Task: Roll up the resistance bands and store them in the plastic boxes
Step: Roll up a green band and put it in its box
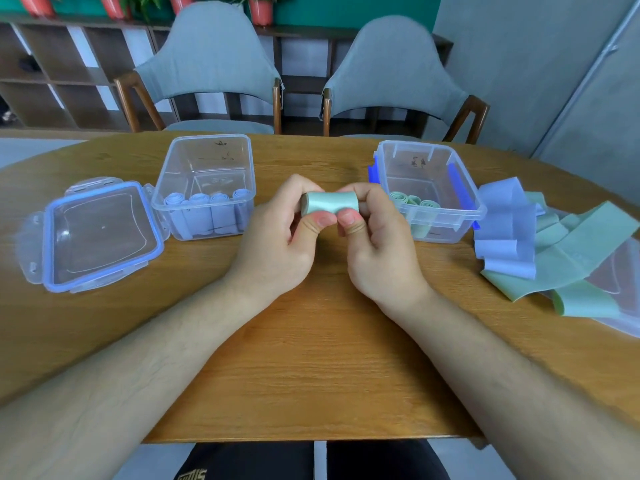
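Your left hand (277, 237) and right hand (377, 244) pinch the green roll (329, 202) by its two ends, thumbs underneath, above the table (311, 358). Rolling looks finished; storing is the step in hand. Next, carry the roll to the clear box (446, 233) just right of it, which holds green rolls (412, 200), pinching firmly so it cannot unwind. Left of the roll, a second box (204, 168) holds blue rolls (211, 213); loose bands (554, 244) lie far right of it.

we cannot read the marker writing (223, 150) on left box (204, 168) or right box (446, 228) | our right hand (377, 251) covers the green roll (329, 203)'s right end | loose bands (571, 244) bury a clear lid (620, 268), cropped at the right edge
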Tool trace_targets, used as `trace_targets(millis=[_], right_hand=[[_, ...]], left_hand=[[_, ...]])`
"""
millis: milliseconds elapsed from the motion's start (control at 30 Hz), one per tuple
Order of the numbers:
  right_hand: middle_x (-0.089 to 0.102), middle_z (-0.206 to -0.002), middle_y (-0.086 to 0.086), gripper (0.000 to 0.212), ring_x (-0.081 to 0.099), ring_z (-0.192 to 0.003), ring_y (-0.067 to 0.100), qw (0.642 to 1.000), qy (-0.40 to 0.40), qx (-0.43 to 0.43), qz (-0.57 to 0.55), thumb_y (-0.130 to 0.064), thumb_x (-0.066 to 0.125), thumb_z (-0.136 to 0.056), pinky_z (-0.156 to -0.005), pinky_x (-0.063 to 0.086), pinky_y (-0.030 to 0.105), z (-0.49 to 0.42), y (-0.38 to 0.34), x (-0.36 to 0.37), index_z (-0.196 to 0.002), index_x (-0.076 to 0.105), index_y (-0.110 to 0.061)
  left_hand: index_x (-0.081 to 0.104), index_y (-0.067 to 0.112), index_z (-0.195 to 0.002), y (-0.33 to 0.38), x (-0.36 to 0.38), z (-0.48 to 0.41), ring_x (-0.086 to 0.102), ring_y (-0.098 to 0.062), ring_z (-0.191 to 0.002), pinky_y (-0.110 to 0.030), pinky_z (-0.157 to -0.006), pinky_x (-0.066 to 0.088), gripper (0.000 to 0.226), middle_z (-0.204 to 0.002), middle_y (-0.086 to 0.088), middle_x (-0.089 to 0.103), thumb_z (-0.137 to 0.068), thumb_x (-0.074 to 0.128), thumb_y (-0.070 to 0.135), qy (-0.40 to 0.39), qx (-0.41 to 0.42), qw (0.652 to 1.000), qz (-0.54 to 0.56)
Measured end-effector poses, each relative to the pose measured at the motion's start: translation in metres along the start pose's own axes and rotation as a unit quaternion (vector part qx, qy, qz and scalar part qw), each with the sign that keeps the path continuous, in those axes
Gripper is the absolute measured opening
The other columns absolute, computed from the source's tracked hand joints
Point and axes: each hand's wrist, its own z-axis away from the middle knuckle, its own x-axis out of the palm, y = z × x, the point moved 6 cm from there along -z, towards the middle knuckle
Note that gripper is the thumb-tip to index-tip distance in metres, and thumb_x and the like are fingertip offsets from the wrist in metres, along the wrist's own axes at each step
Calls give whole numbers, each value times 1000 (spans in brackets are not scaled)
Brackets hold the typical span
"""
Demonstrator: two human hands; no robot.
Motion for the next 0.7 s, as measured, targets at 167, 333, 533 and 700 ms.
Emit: trace_targets(millis=[167, 333, 533, 700], right_hand=[[65, -107, 3, 23, 64, -97, 13, 998, -19, 23, -59, -2, 53, -100, -82, 52, 26, 7, -16, -26, -122, 52, -6], [74, -101, 11, 30, 72, -91, 22, 942, 53, 252, -217, -7, 64, -95, -90, 56, 33, 19, -16, -82, -123, 60, -15], [77, -87, 6, 14, 74, -82, 17, 965, 36, 258, 8, -19, 68, -93, -81, 58, 24, -17, -33, -151, -105, 72, -13], [76, -93, -1, 17, 71, -88, 15, 935, -58, 170, 306, -22, 70, -89, -85, 57, 31, -77, -28, -176, -102, 74, -14]], left_hand=[[53, 19, -122, 16, 21, 0, 64, -16, -106, -39, -91, 53, 22, -115, 11, 63, -101, 55, 13, 4, 14, 996, 83], [52, 24, -124, 32, 58, -9, 63, -20, -109, -39, -95, 52, 30, -116, 5, 63, -100, 54, 7, -19, -9, 990, 139], [38, 27, -140, 41, 104, -38, 55, -14, -124, -39, -104, 47, 49, -133, 2, 57, -97, 63, 19, -22, -11, 992, 124], [51, 19, -135, 27, 126, -43, 48, -17, -128, -37, -106, 33, 50, -135, 5, 55, -91, 63, 42, -4, 70, 982, -176]])
